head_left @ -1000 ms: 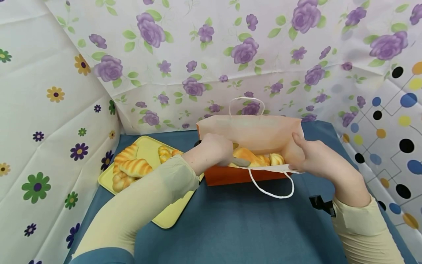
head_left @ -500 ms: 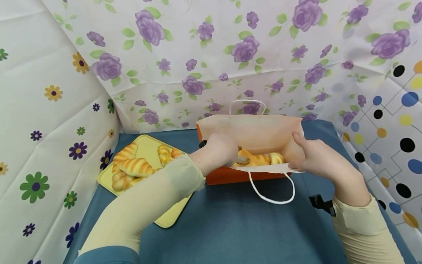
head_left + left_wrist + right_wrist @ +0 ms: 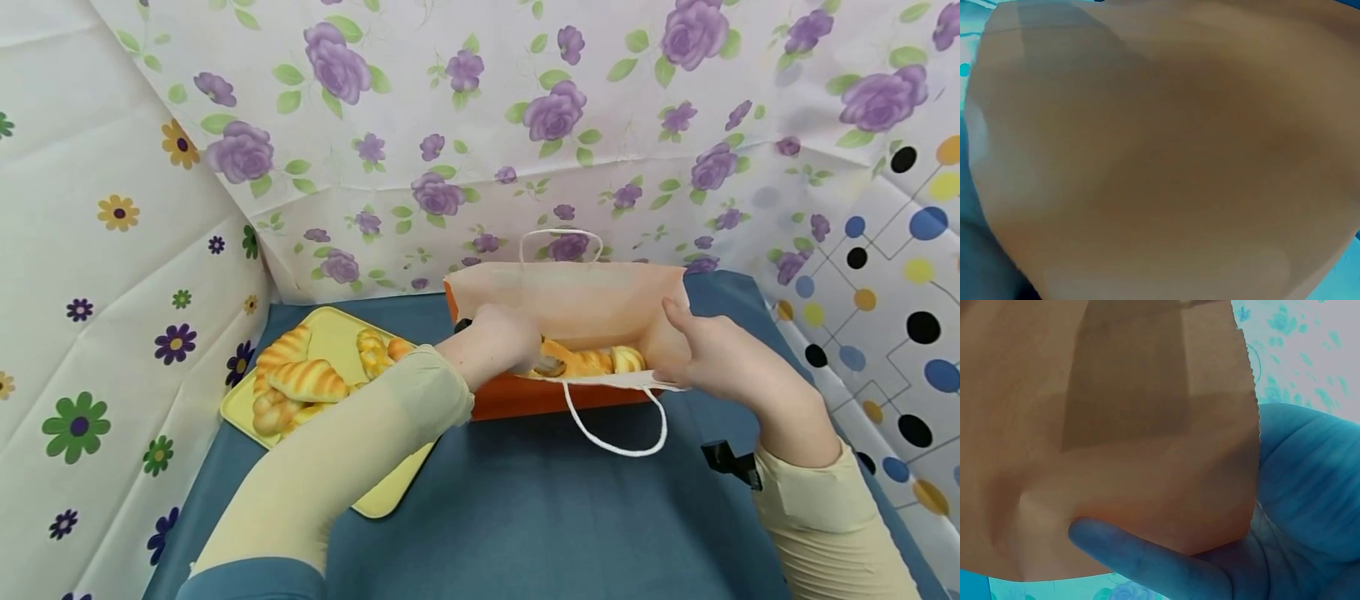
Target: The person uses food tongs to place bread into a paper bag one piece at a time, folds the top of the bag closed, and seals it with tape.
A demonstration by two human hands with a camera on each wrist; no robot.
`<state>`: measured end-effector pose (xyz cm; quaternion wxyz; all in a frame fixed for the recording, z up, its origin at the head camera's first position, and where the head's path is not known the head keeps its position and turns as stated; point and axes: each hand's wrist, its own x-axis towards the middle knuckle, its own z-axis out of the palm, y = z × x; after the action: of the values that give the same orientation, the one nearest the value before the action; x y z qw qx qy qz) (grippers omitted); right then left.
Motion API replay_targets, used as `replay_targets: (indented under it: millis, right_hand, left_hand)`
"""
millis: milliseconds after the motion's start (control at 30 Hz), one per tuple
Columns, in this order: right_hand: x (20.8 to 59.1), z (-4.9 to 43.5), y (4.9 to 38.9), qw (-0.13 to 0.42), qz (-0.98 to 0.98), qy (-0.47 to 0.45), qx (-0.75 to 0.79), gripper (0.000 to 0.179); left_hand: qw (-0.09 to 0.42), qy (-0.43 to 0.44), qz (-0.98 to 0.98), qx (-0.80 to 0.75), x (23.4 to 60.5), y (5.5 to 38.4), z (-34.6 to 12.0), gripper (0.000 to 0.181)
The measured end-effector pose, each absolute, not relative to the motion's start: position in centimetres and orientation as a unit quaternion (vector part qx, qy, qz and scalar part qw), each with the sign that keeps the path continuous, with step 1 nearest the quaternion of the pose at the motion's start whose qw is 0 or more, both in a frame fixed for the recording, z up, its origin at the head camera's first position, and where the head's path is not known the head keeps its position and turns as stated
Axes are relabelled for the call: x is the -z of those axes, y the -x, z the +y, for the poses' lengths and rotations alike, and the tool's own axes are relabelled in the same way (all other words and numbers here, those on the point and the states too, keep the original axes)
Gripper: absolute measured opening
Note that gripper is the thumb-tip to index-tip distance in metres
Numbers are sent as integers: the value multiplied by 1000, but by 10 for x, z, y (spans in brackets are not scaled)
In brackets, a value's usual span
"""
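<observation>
An orange paper bag with a pale inside and white cord handles lies with its mouth facing me. Several bread rolls are inside it. My left hand reaches in at the bag's left side and grips what look like metal tongs; only a greyish tip shows, right at the bread. Most of the left fingers are hidden. My right hand holds the bag's right edge, with a finger against the paper in the right wrist view. Brown paper fills the left wrist view.
A yellow tray stands left of the bag, partly under my left forearm, bearing croissants and a small braided bread. Blue cloth covers the table. Patterned sheets close in the back and both sides.
My left hand has shifted slightly right and deeper into the bag, and the tongs' tips show less. The right hand stays on the bag's edge.
</observation>
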<state>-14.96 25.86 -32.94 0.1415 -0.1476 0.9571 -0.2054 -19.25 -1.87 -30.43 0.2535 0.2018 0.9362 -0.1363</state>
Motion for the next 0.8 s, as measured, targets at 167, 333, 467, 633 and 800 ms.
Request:
replay_targets:
  millis: [167, 333, 467, 633, 800]
  right_hand:
    - [330, 260, 150, 142, 956, 151, 210, 109]
    - [331, 260, 150, 143, 954, 150, 216, 109]
    - [332, 260, 150, 138, 956, 153, 211, 109]
    - [332, 259, 149, 134, 957, 154, 205, 109]
    - [331, 259, 149, 135, 958, 149, 205, 109]
  left_hand:
    - [275, -186, 935, 126, 300, 196, -20, 32]
    - [287, -179, 933, 118, 291, 195, -24, 32]
    - [265, -195, 939, 99, 282, 191, -30, 32]
    - [239, -211, 944, 80, 270, 186, -38, 33]
    - [221, -214, 951, 46, 264, 182, -45, 24]
